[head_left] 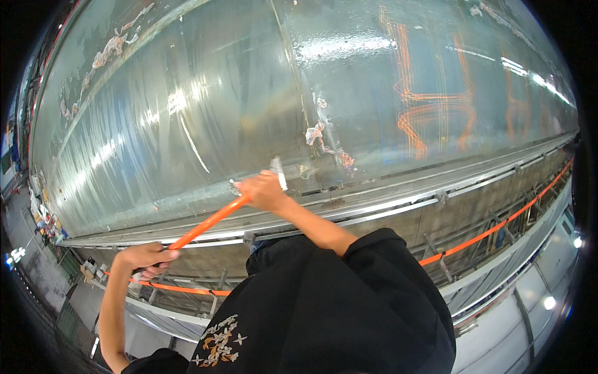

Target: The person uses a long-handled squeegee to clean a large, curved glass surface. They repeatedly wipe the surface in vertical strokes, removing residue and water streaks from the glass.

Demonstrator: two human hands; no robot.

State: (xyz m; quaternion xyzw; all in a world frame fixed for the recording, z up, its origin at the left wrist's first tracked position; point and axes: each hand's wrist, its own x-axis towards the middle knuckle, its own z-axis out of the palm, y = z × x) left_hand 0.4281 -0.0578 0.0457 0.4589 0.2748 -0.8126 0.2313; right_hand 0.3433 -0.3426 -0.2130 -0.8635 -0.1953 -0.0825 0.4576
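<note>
A long-handled scraper (208, 222) with an orange shaft slants across the picture before me. My left hand (149, 258) is closed round the dark lower end of its handle. Higher up the shaft, close to the head, my right hand (265, 191) grips it. The pale, narrow blade (278, 173) shows just past the right hand, over the near edge of a large glossy grey-green sheet (230, 124). Whether the blade touches the sheet, I cannot tell. Crumpled whitish-pink scraps (315, 133) lie on the sheet beyond the blade.
Orange line markings (436, 98) cover the sheet's right part, and more scraps (112, 51) lie at upper left. A metal rail (386, 207) runs along the near edge. Behind me stretches an orange strap (479, 238). Assorted items (47, 218) crowd the far left.
</note>
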